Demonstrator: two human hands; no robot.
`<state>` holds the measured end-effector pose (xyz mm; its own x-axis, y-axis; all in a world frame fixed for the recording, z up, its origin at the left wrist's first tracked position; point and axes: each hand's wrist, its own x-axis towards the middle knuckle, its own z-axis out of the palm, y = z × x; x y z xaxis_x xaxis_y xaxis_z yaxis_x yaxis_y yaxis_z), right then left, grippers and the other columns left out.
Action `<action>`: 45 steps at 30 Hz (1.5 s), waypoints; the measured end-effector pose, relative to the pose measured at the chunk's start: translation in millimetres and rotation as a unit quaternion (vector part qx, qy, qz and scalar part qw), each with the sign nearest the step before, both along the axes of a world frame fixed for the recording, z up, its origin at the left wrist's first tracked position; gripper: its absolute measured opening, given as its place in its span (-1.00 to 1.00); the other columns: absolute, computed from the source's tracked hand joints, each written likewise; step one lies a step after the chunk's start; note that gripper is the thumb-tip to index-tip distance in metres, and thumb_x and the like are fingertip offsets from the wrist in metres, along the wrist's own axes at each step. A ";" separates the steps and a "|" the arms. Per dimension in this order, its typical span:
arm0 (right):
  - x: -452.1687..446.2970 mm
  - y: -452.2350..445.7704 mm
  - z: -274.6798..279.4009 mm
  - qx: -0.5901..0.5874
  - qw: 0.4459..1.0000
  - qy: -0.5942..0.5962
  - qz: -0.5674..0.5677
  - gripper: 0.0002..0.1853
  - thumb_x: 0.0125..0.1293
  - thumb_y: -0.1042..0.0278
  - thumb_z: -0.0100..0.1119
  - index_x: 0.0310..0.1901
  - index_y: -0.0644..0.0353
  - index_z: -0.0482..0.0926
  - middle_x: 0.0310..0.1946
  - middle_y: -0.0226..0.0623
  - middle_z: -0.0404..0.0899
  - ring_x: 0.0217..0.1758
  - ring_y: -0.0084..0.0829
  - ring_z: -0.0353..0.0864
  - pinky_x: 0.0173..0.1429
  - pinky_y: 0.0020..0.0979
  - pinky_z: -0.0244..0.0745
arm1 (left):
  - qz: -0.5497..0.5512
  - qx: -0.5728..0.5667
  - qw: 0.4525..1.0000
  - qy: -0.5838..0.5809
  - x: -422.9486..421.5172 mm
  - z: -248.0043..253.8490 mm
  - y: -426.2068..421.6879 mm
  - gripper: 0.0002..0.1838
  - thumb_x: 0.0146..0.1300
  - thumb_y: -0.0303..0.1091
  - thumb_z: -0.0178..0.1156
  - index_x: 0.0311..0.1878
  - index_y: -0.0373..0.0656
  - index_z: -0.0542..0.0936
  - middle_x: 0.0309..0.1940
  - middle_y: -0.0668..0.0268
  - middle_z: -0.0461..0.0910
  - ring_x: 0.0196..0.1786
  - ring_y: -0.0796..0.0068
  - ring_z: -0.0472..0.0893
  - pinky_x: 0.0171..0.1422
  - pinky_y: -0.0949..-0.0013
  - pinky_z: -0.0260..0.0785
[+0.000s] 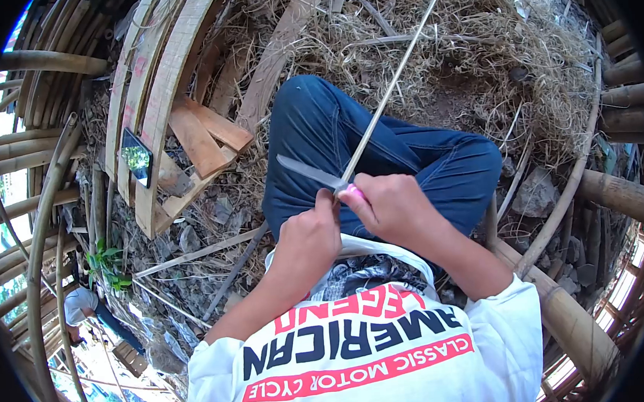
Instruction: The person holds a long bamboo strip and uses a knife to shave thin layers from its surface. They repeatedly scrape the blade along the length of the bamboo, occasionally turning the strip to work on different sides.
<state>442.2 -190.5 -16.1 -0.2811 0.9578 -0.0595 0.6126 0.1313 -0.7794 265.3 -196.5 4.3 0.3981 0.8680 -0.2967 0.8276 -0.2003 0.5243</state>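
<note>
White tee (393,399) nearest cam; R hand (392,202) gripping knife (309,171), L hand (308,235) pinching near end of bamboo strip (390,90), which runs fwd & slightly R from both; blade crosswise, exact contact unclear.

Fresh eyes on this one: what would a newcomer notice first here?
Probably the white shirt at the bottom, its bold red and black lettering upside down in the view. Next, near the centre, the knife in the right hand, its blade crossing a long pale strip that runs from the hands to the top edge. At upper left, a dark phone rests against pale planks.
</note>
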 end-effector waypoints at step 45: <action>23.2 14.2 -5.0 -0.014 0.994 -0.102 -0.030 -0.53 0.44 -0.02 -0.04 -0.43 0.22 0.58 -0.57 0.05 0.58 -0.43 0.13 0.61 -0.32 0.04 0.49 | 0.008 -0.001 1.000 -0.028 -7.2 1.8 -16.1 -0.83 0.42 -0.37 -0.01 -0.28 -0.25 0.33 -0.71 -0.01 0.51 -0.60 -0.10 0.57 -0.54 -0.01 0.38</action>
<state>465.4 -176.3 -21.0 -0.2027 0.9697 -0.1366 0.7644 0.0695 -0.6410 258.0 -212.5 6.0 0.4007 0.8737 -0.2759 0.8000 -0.1868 0.5701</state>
